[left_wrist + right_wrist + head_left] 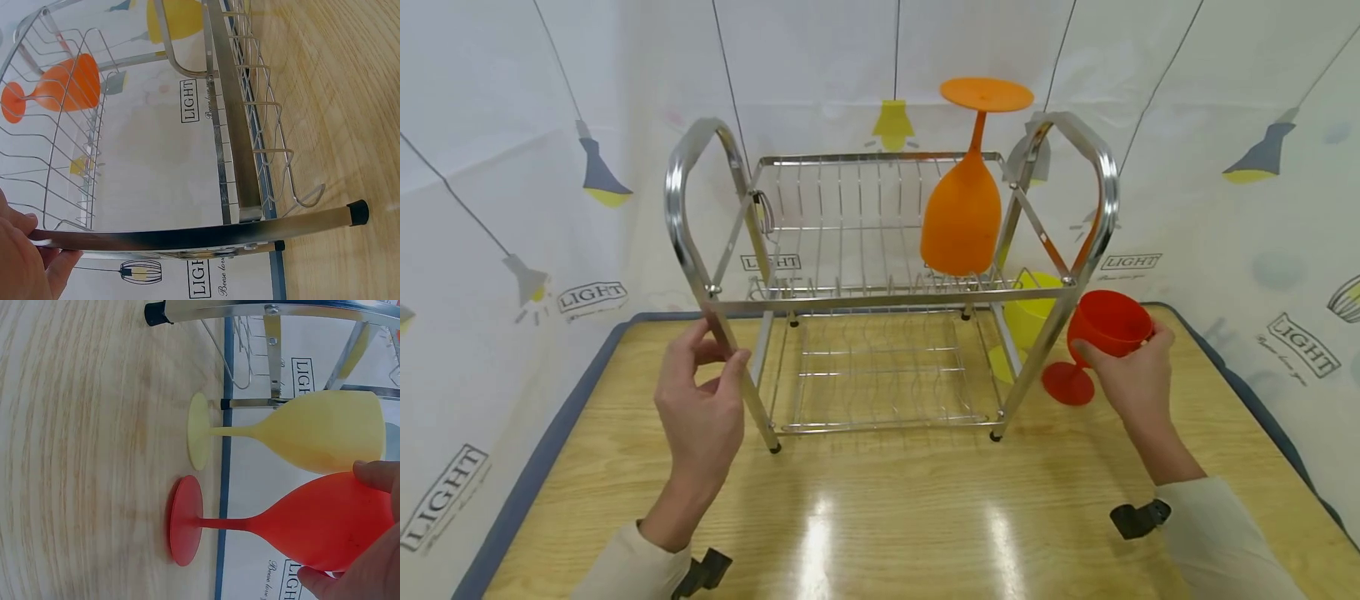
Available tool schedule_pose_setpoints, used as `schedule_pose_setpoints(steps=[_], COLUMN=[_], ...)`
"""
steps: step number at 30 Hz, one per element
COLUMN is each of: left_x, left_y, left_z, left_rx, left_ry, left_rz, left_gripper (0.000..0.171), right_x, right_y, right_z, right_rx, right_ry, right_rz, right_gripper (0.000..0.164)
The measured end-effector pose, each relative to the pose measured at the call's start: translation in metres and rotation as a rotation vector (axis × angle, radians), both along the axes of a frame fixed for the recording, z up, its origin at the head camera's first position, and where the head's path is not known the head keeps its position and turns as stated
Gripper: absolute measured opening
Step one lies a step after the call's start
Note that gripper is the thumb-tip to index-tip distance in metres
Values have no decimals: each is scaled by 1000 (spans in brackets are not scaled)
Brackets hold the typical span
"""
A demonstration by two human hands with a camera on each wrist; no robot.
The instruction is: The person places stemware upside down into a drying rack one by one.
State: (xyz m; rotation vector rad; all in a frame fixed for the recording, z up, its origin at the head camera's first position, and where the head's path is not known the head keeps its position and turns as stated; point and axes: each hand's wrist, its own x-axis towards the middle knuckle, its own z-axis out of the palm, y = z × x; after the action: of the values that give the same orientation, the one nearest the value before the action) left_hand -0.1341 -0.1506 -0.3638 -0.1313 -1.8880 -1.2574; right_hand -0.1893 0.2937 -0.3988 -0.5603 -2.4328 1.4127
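A two-tier metal dish rack (880,300) stands on the wooden table. My left hand (703,400) pinches its left front post between thumb and fingers, as the left wrist view also shows. On the right, my right hand (1138,375) grips a red goblet (325,519) round its bowl. The goblet is upright, its foot at or just above the tabletop; I cannot tell which. Beside it stands an upright yellow goblet (331,431), partly behind the rack's right post in the head view. An orange goblet (964,217) sits upside down on the upper tier's right side.
The rack's lower tier (883,371) holds nothing that I can see. Bare wooden tabletop (887,508) stretches in front of the rack. A white cloth (820,75) printed with lamps hangs behind and round the table, whose edge has a dark blue border (572,400).
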Motion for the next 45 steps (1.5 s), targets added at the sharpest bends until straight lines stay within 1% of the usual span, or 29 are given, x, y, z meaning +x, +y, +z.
schedule_pose_setpoints(steps=[4,7,11,19,26,31,34,40,45], left_x=[-1,0,1,0,-2,0,1,2,0], left_y=[0,-1,-1,-1,0,3,3,1,1], left_z=[0,0,-1,1,0,-3,-5,-3,-2], left_rx=[-12,-24,-21,-40,-11,32,39,9,3], left_ry=[-4,-9,-16,-12,-13,-9,-9,15,42], left_rz=[-2,-3,1,-2,-2,-15,-17,-28,-32], left_gripper=[42,42,42,42,42,42,43,43,43], right_x=[1,3,9,33,47,57,63,72,78], right_y=[2,3,3,-5,-15,-20,-23,-31,-38], right_z=[4,7,12,28,36,43,48,56,58], right_rx=[-12,-18,-26,-40,-46,-56,-60,-64,-121], right_ry=[11,30,60,196,300,370,413,507,552], right_rz=[-10,-1,12,6,58,85,97,140,177], right_gripper=[92,92,88,79,77,76,75,75,75])
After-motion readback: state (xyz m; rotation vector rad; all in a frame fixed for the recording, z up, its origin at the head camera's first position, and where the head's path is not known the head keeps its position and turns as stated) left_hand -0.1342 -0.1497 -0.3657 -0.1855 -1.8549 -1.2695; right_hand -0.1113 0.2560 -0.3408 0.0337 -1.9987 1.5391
